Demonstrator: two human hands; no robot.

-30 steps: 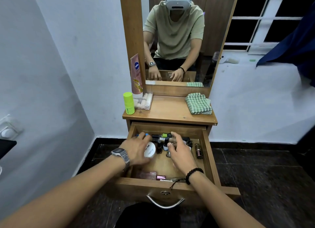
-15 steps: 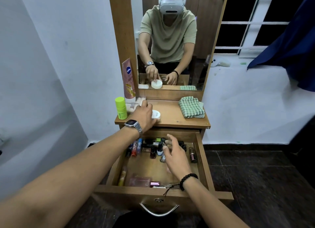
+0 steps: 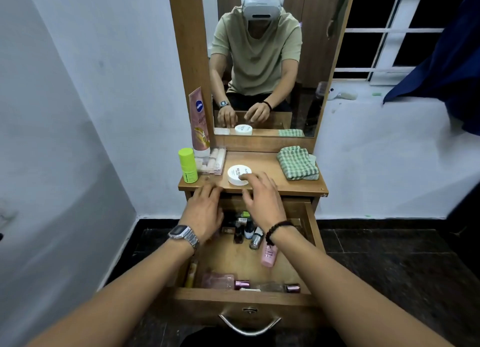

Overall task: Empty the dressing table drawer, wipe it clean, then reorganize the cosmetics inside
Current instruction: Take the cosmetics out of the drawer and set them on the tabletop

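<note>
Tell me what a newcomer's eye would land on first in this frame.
Probably the two hands, left hand and right hand, reaching over the open drawer, which holds small cosmetics bottles. Next, the white round jar on the dressing table top, between a lime green bottle and a folded green checked cloth.

Mirror [image 3: 270,61] above the tabletop, barred window [image 3: 389,30], dark blue cloth [image 3: 446,69] hanging right

Bench [image 3: 262,188] top: round jar [image 3: 237,174] centre; folded cloth [image 3: 298,163] right; stick tube [image 3: 187,165] left, clear box [image 3: 211,161] beside it, lotion tube [image 3: 198,122] behind against mirror frame. Open drawer [image 3: 241,298] below: small bottles [image 3: 248,231] at back, pump bottle [image 3: 269,254] right, lipsticks [image 3: 242,285] along front.
</note>
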